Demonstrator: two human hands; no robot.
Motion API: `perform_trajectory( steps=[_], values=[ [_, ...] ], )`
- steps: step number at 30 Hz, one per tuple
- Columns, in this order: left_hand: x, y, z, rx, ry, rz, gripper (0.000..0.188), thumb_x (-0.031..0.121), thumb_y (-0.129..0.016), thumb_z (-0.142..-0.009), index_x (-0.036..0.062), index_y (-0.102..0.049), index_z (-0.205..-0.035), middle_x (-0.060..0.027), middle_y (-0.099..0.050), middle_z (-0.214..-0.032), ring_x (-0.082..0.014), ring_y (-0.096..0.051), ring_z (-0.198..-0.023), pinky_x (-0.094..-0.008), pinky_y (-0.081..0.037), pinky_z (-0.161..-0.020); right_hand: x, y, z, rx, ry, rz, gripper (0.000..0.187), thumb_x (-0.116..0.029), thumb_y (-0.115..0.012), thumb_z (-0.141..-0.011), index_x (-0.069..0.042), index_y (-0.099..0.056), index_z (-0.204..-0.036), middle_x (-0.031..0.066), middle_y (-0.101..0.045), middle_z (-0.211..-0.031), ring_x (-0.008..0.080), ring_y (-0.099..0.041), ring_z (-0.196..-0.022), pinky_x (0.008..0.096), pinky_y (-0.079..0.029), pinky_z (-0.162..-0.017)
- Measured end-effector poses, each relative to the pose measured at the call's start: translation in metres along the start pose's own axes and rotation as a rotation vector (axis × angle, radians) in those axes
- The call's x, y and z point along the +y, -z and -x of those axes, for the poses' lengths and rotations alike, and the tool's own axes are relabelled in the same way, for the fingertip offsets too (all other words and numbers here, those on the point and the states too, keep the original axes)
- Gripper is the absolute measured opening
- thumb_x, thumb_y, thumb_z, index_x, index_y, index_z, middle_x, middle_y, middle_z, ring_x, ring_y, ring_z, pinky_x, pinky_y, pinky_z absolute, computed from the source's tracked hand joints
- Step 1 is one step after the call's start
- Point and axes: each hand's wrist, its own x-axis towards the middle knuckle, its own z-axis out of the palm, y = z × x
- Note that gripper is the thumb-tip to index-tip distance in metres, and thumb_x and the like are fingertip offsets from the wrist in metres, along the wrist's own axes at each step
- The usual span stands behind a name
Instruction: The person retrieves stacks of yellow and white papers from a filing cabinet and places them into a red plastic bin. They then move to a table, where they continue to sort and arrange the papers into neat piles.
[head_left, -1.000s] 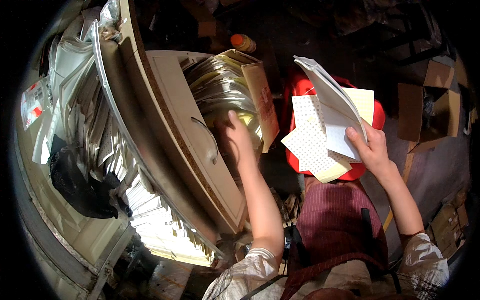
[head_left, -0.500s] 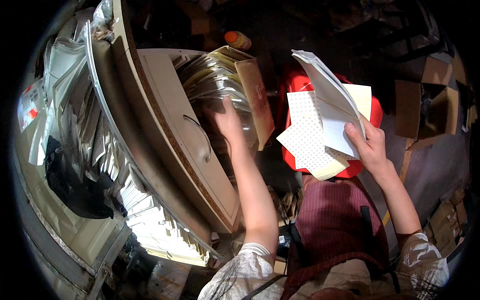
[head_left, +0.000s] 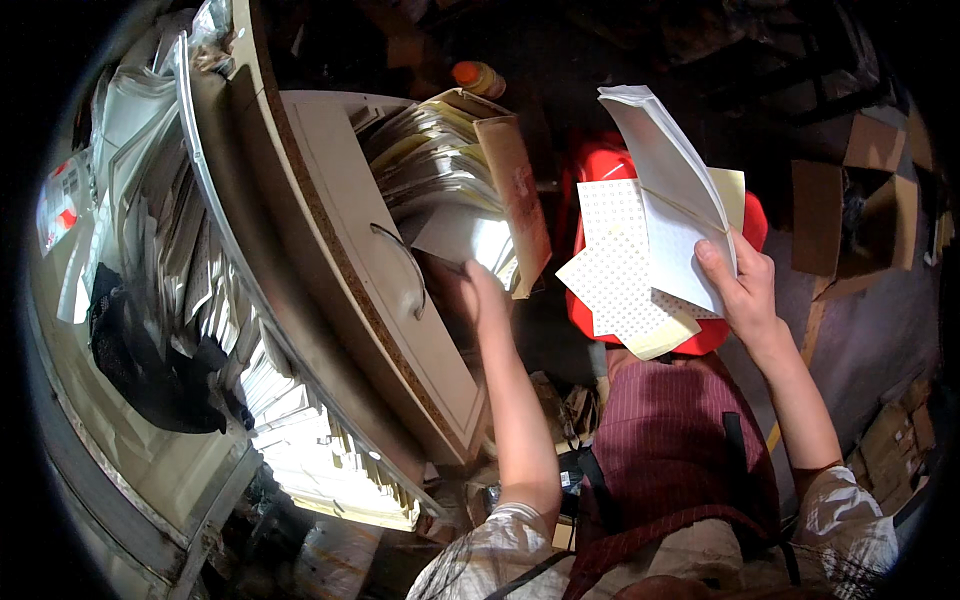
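My right hand [head_left: 748,285] is closed round a bundle of white papers [head_left: 672,185], thumb flat on its face; a thin band crosses the bundle. Below it, white sheets with rows of small printed marks [head_left: 612,285] and a pale yellow sheet [head_left: 665,338] lie on a red plastic stool [head_left: 745,225]. My left hand [head_left: 480,295] is at the near end of an open cardboard box [head_left: 515,190] packed with paper packets [head_left: 430,160]. Its thumb lies at the edge of a white packet [head_left: 465,235], pinching it; the other fingers are in shadow.
A cream drawer front with a metal handle [head_left: 400,270] stands left of the box. Farther left, a shelf edge [head_left: 235,215] borders piled papers [head_left: 290,430] and a black mesh bag [head_left: 140,360]. An orange-capped bottle [head_left: 478,78] stands behind; an open carton [head_left: 850,220] sits right.
My left hand has drawn back toward me within the box, and a white packet now shows at its fingertips. The bundle in my right hand has shifted slightly right and tilted.
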Motion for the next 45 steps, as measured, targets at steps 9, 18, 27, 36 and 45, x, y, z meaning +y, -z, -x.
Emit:
perform_trajectory(
  steps=[9, 18, 27, 36, 45],
  values=[
    [-0.008, -0.005, 0.000, 0.064, -0.204, -0.400, 0.057, 0.017, -0.050, -0.092, 0.0014, -0.039, -0.145, -0.0214, -0.051, -0.138, -0.0291, -0.051, -0.123, -0.0402, -0.041, -0.101, -0.013, -0.012, 0.001, 0.006, 0.078, 0.024, 0.045, -0.022, -0.060, -0.099, 0.000, -0.055, -0.139, 0.0174, -0.071, -0.097, 0.0173, -0.069, -0.087, 0.0313, -0.053, -0.080],
    [0.092, -0.029, -0.026, -0.098, 0.056, 0.113, 0.044, 0.026, -0.055, -0.098, -0.0107, -0.058, -0.122, -0.0251, -0.066, -0.115, -0.0347, -0.061, -0.107, -0.0387, -0.043, -0.098, -0.015, -0.028, -0.004, -0.019, 0.148, 0.066, 0.046, -0.021, -0.060, -0.099, 0.004, -0.055, -0.136, 0.0213, -0.071, -0.099, 0.0225, -0.071, -0.090, 0.0331, -0.053, -0.082],
    [0.112, -0.022, -0.058, -0.198, 0.072, -0.028, 0.058, 0.038, -0.057, -0.098, -0.0114, -0.052, -0.128, -0.0252, -0.062, -0.125, -0.0369, -0.056, -0.113, -0.0389, -0.041, -0.100, -0.022, -0.031, -0.007, -0.009, 0.115, -0.002, 0.048, -0.028, -0.056, -0.101, 0.003, -0.055, -0.138, 0.0182, -0.071, -0.097, 0.0203, -0.070, -0.088, 0.0332, -0.053, -0.080],
    [-0.015, -0.026, -0.060, 0.009, -0.184, -0.124, 0.059, 0.013, -0.053, -0.093, 0.0013, -0.037, -0.148, -0.0249, -0.042, -0.150, -0.0384, -0.040, -0.140, -0.0429, -0.028, -0.118, -0.021, -0.026, -0.015, 0.041, 0.099, -0.047, 0.050, -0.030, -0.056, -0.102, 0.002, -0.053, -0.141, 0.0141, -0.070, -0.098, 0.0149, -0.066, -0.090, 0.0309, -0.052, -0.083],
    [-0.050, -0.022, -0.060, -0.051, -0.137, -0.081, 0.040, 0.016, -0.052, -0.095, -0.0012, -0.055, -0.131, -0.0274, -0.053, -0.135, -0.0419, -0.049, -0.127, -0.0471, -0.038, -0.108, -0.029, -0.033, -0.017, -0.008, 0.146, -0.047, 0.048, -0.028, -0.057, -0.101, 0.001, -0.053, -0.140, 0.0125, -0.070, -0.089, 0.0143, -0.066, -0.083, 0.0304, -0.053, -0.077]
  ],
)
